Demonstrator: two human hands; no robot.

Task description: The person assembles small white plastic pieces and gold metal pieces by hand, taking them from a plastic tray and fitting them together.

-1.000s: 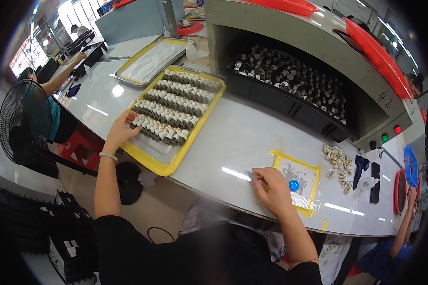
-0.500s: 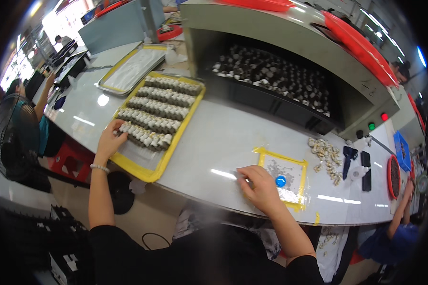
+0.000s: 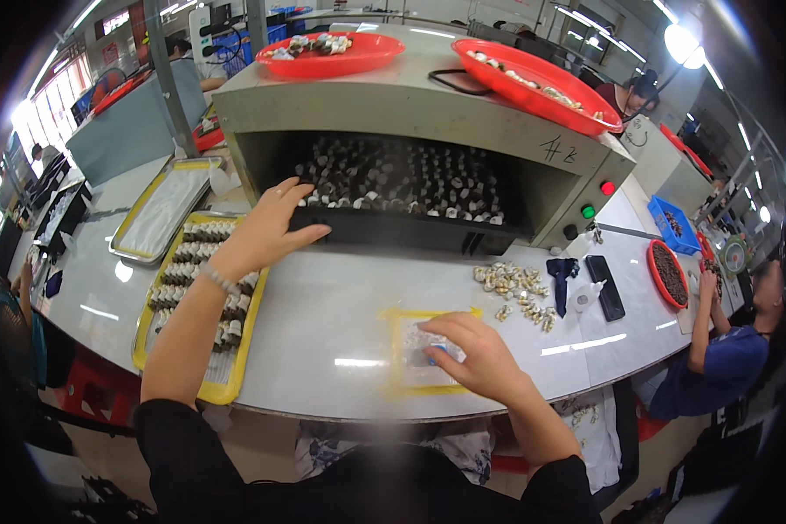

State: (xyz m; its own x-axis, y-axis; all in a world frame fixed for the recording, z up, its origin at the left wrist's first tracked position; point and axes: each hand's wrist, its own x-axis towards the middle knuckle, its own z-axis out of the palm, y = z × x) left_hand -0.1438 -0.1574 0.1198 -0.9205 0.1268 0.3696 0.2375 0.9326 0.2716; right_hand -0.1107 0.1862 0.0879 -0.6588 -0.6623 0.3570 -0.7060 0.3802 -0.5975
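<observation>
Black tray (image 3: pixel 371 230) at 12 o'clock, long axis 9-to-3, long wall facing 6. Left hand (image 3: pixel 269 230), 10 o'clock: thumb spread from fingers by tray's left end. Right hand (image 3: pixel 480 356), 5 o'clock: half-curled over blue cap (image 3: pixel 436 351), grip can't tell from here.

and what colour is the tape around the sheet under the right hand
The tape is yellow, seen best in the head view.

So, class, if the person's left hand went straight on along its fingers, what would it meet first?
Probably the small black and white pieces at the left of the black tray; depth is unclear, so the left hand may be touching them.
</observation>
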